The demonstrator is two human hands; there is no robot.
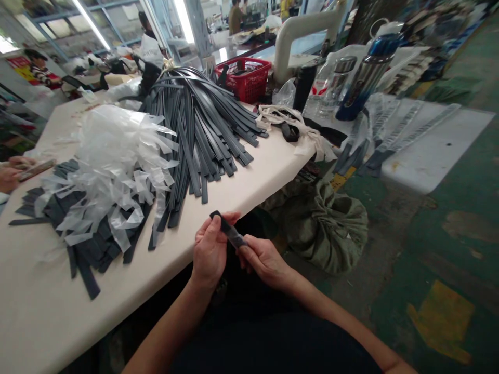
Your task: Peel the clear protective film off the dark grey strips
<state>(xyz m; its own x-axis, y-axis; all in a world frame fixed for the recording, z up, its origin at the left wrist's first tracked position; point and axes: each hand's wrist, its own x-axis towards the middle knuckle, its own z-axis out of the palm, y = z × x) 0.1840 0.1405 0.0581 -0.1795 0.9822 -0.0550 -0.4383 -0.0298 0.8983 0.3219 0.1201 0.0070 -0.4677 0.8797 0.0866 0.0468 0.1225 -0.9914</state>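
Observation:
Between my two hands is a dark strap (pixel 230 229) with clear plastic around its lower part. My left hand (pixel 210 252) pinches it near its bare upper end, thumb on top. Lower down, my right hand (pixel 267 259) grips the plastic-covered part; the strap's far end is hidden behind my fingers. Both hands are just off the table's front edge. On the table, a large bundle of dark straps (pixel 195 119) fans toward me. Left of it, a heap of clear plastic sleeves (pixel 120 150) lies over more dark straps (pixel 88 249).
The pale table (pixel 241 195) runs along my left. A red basket (pixel 249 78), a blue bottle (pixel 368 72) and cloth strips (pixel 288 117) stand or lie behind. Sleeved straps (pixel 405 130) rest on a white board (pixel 440 150). A green sack (pixel 327 228) sits on the floor. Another person's hand (pixel 13 171) shows at left.

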